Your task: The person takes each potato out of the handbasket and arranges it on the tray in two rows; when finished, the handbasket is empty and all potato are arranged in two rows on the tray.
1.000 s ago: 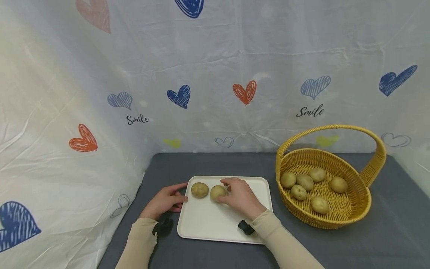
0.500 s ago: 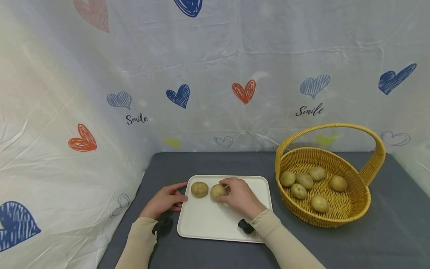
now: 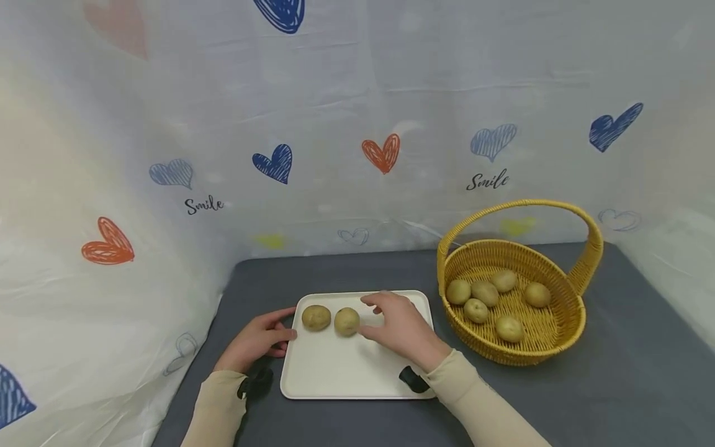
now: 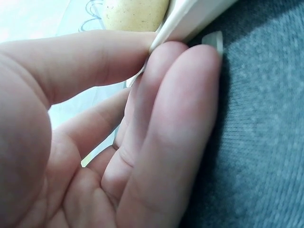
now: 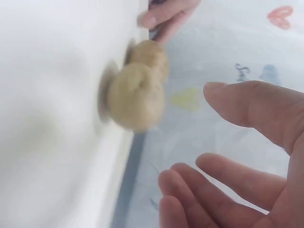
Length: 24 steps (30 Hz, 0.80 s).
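Observation:
On the left half of a white tray lie two potatoes, an oval one and a rounder one beside it. My left hand grips the tray's left edge; the left wrist view has the thumb over the rim and curled fingers against its outer side. Just right of the rounder potato hovers my right hand, thumb and fingers spread and nothing between them. In the right wrist view a gap shows between that hand and the potato.
A yellow wicker basket with a tall handle stands right of the tray, with several potatoes in it. Dark grey cloth covers the table. Behind it hangs a pale curtain printed with hearts.
My right hand has let go of the rounder potato and drawn slightly away to its right. The left hand keeps its place on the tray. The head view has turned a little right.

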Each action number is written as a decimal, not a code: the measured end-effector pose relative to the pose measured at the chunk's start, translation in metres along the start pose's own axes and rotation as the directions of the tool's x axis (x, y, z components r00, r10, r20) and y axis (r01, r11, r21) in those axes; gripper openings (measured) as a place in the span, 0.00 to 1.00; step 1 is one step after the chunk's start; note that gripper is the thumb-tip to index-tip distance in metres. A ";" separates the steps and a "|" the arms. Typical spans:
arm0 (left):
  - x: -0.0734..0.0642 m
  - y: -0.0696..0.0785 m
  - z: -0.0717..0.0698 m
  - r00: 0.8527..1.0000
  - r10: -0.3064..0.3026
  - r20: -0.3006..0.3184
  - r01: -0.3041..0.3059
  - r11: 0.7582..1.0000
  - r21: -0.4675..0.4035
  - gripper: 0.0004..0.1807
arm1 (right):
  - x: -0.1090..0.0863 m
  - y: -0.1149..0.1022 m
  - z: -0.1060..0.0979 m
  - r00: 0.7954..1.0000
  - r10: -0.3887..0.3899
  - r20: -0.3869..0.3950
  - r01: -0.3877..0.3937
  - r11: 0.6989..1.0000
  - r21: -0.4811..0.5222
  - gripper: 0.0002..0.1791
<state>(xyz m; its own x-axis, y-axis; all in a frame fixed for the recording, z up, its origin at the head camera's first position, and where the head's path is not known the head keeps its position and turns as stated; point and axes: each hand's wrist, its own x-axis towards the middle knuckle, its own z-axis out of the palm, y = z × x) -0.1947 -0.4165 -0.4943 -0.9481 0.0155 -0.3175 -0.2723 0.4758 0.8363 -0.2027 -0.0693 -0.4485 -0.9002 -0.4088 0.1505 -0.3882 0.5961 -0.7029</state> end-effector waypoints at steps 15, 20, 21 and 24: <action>0.004 -0.008 0.000 0.999 -0.029 0.013 0.029 0.999 0.040 0.42 | -0.114 0.077 -0.127 0.982 -0.046 -0.181 -0.002 0.967 -0.256 0.25; 0.005 -0.008 0.000 0.999 -0.026 0.035 0.025 0.999 0.032 0.43 | -0.132 0.106 -0.169 0.980 0.022 -0.196 -0.086 0.942 -0.325 0.25; 0.006 -0.008 0.000 0.999 -0.026 0.035 0.025 0.999 0.033 0.43 | -0.134 0.110 -0.176 0.980 0.037 -0.194 -0.101 0.937 -0.334 0.25; 0.007 -0.007 0.001 0.999 -0.026 0.043 0.025 0.999 0.031 0.43 | -0.137 0.119 -0.193 0.981 0.044 -0.188 -0.109 0.928 -0.356 0.27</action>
<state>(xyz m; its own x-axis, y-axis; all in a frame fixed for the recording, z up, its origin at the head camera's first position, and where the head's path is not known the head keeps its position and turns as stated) -0.1994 -0.4186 -0.5034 -0.9328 0.0407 -0.3582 -0.2906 0.5031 0.8139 -0.1638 0.1911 -0.4185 -0.9373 -0.2454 0.2474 -0.3321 0.8441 -0.4210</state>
